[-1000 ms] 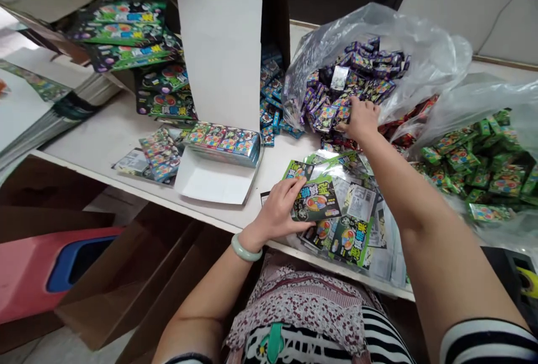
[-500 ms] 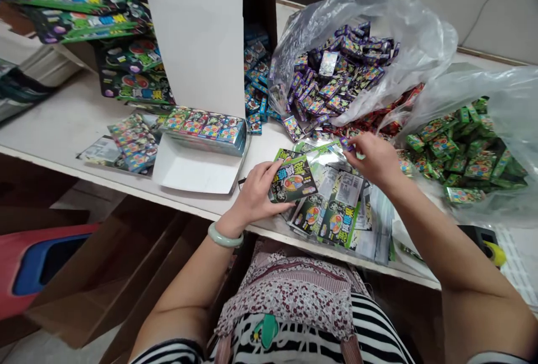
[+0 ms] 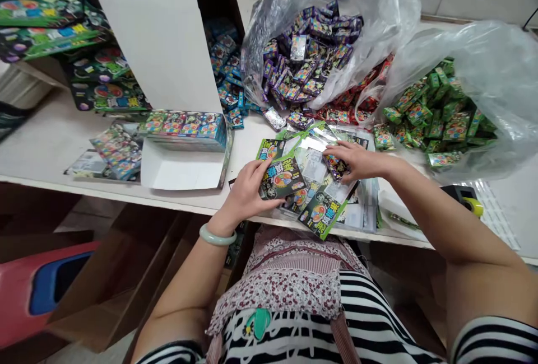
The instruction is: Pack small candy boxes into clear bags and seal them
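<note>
My left hand (image 3: 247,191) pinches the edge of a black and green printed bag (image 3: 282,178) between thumb and fingers. My right hand (image 3: 357,160) grips a small purple printed box (image 3: 335,166), its fingers over the top, above the pile of clear bags. Beneath both hands lie several flat plastic bags with printed headers (image 3: 323,213), overlapping at the table's front edge. Behind them, a clear plastic sack (image 3: 260,22) holds many small purple boxes (image 3: 309,75). Two loose boxes (image 3: 275,119) sit between the sack and the bags.
An open display carton (image 3: 182,169) with a row of small boxes stands left. Blue boxes (image 3: 229,73) lie behind it. Red boxes (image 3: 338,115) and a sack of green boxes (image 3: 445,109) are on the right, near a tape dispenser (image 3: 471,203). Cardboard boxes (image 3: 121,274) stand below the table.
My right hand has moved down over the bags with the purple box. My left hand keeps its hold on the printed bag. The whole view has shifted a little.
</note>
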The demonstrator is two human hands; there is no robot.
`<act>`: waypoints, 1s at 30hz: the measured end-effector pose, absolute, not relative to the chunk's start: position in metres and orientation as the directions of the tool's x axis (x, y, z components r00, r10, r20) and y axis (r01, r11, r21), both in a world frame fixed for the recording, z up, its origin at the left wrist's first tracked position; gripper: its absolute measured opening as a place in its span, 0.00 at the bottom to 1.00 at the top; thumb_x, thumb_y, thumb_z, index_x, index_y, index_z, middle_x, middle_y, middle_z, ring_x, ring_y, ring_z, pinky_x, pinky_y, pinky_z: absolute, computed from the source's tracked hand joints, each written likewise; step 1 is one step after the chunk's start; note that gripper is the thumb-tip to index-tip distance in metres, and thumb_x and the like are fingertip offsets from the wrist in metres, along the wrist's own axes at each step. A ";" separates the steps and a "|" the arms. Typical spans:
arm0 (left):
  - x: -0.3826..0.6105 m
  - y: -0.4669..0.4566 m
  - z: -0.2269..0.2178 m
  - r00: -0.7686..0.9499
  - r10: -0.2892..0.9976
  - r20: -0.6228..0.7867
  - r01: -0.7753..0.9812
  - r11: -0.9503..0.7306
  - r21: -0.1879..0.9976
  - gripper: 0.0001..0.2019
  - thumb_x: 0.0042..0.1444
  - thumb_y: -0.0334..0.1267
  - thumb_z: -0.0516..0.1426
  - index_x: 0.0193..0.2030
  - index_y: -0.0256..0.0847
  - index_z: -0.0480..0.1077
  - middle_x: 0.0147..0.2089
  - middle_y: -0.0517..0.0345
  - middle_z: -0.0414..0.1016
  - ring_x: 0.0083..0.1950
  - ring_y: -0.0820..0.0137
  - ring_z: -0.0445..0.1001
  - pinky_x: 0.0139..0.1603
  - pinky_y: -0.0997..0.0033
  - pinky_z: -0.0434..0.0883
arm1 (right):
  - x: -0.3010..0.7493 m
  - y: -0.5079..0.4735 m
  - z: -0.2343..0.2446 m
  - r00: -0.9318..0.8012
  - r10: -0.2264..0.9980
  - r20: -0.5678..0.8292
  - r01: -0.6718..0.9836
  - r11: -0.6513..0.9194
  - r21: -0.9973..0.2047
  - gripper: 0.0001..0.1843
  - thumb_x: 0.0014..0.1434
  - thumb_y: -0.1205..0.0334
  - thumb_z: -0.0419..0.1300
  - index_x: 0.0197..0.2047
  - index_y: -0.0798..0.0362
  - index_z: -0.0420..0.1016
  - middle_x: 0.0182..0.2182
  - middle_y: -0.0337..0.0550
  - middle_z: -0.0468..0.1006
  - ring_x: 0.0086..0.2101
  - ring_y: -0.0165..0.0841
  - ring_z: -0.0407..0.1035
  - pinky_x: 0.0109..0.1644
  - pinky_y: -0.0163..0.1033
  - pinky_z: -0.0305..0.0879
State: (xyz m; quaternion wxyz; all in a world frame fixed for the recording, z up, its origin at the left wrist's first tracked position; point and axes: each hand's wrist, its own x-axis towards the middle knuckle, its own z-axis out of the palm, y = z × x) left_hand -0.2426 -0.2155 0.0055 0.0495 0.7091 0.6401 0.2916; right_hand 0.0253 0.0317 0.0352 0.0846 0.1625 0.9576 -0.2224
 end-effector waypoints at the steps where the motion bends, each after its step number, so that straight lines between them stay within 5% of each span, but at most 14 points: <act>1: -0.241 -0.214 0.005 0.017 0.939 0.344 0.874 -0.181 0.451 0.51 0.50 0.58 0.66 0.74 0.45 0.49 0.60 0.42 0.64 0.61 0.50 0.68 0.63 0.45 0.69 | 0.029 0.029 0.033 -0.933 0.259 -0.249 0.339 0.862 -0.377 0.46 0.48 0.58 0.72 0.69 0.44 0.62 0.69 0.50 0.61 0.69 0.55 0.51 0.68 0.67 0.52; 5: -0.235 -0.209 0.003 0.034 0.938 0.344 0.871 -0.197 0.450 0.52 0.49 0.59 0.66 0.75 0.42 0.49 0.61 0.39 0.64 0.62 0.48 0.66 0.64 0.44 0.68 | 0.037 0.011 0.042 -0.954 0.298 -0.041 0.290 0.875 -0.388 0.41 0.55 0.58 0.65 0.70 0.50 0.59 0.66 0.58 0.64 0.64 0.52 0.60 0.66 0.63 0.59; 9: -0.236 -0.207 0.004 0.093 0.928 0.362 0.875 -0.249 0.414 0.52 0.50 0.59 0.66 0.75 0.44 0.46 0.62 0.40 0.63 0.62 0.48 0.66 0.63 0.43 0.68 | 0.042 -0.019 0.068 -0.954 0.234 0.189 0.137 0.897 -0.421 0.39 0.59 0.52 0.62 0.71 0.44 0.57 0.67 0.54 0.61 0.65 0.51 0.59 0.65 0.64 0.60; 13: -0.234 -0.204 0.003 0.196 0.907 0.373 0.842 -0.351 0.409 0.53 0.50 0.59 0.66 0.75 0.44 0.45 0.62 0.40 0.62 0.62 0.48 0.65 0.64 0.44 0.68 | 0.037 -0.041 0.077 -0.979 0.084 0.183 0.002 0.913 -0.407 0.34 0.60 0.54 0.63 0.68 0.47 0.62 0.63 0.56 0.65 0.60 0.49 0.64 0.60 0.60 0.67; 18: -0.234 -0.200 0.003 0.233 0.914 0.332 0.813 -0.371 0.449 0.52 0.50 0.56 0.66 0.75 0.44 0.46 0.62 0.40 0.62 0.62 0.47 0.65 0.63 0.43 0.68 | 0.030 -0.037 0.070 -0.978 0.104 0.183 0.036 0.938 -0.344 0.33 0.59 0.52 0.65 0.65 0.51 0.66 0.61 0.59 0.69 0.57 0.52 0.66 0.58 0.63 0.67; 22: -0.237 -0.199 0.005 0.261 0.924 0.279 0.766 -0.374 0.523 0.50 0.49 0.55 0.67 0.74 0.46 0.48 0.62 0.41 0.62 0.63 0.48 0.65 0.62 0.43 0.69 | 0.031 -0.030 0.070 -0.983 0.078 0.165 0.004 0.912 -0.410 0.32 0.58 0.53 0.66 0.64 0.52 0.69 0.60 0.58 0.70 0.56 0.50 0.68 0.57 0.59 0.67; 30: -0.234 -0.195 0.003 0.207 0.921 0.330 0.781 -0.359 0.511 0.52 0.48 0.61 0.66 0.74 0.44 0.49 0.61 0.40 0.63 0.62 0.48 0.67 0.61 0.42 0.70 | 0.030 -0.044 0.072 -0.937 0.247 0.249 0.174 0.943 -0.284 0.32 0.58 0.50 0.66 0.62 0.55 0.68 0.58 0.61 0.69 0.55 0.54 0.65 0.57 0.62 0.65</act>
